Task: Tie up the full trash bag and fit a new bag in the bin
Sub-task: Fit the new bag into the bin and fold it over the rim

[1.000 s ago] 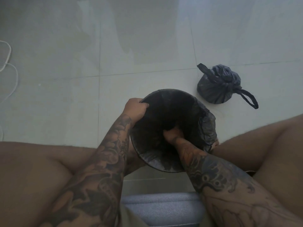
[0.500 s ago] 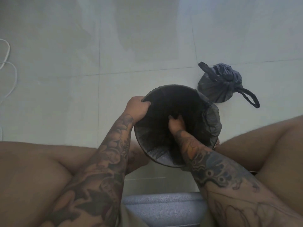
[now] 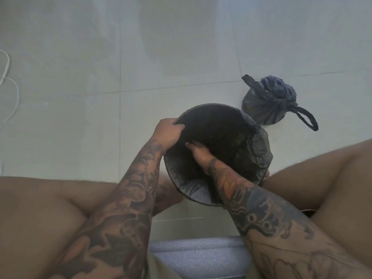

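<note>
Raised since the earlier frames: right hand [image 3: 198, 153], formerly deep inside the bin [image 3: 209, 154], now higher against the near left inner wall, fingers laid fairly straight on the liner; bin mouth tipped a little further toward the upper frame.

Item 1, bin. Dark, round, centre of frame, held between the person's knees above the tiled floor [image 3: 100, 57]. Contents: a new bag [image 3: 259, 150], dark plastic, lining the interior; nothing else visible inside, though the bottom is too dark to read.

Item 2, new bag. Stretched over the rim at the left and upper arc; bunched in a loose overhang outside the rim at centre right.

Item 3, full trash bag [image 3: 267, 103]. Upper right of frame, on the floor, just beyond the bin rim, apart from it. Neck knotted, two handle loops splayed out. Contents not visible. Judged: tying step complete.

Item 4, left hand [image 3: 168, 131]. Grip clenched on the bin rim at its left side, thumb inside, pinching liner to rim.

Item 5, right hand. Grip released; flat fingers pressing liner to wall.

Risks, judged:
- Bunched overhang at right is uneven; pressing the liner downward may drag the thinly covered left rim free, unless the left hand's pinch holds.
- Thin plastic may tear if fingernails push hard against it.
- Tilted bin, steadied by one hand, may roll off the knees.

Also noted: white cable [image 3: 8, 81], left edge.
</note>
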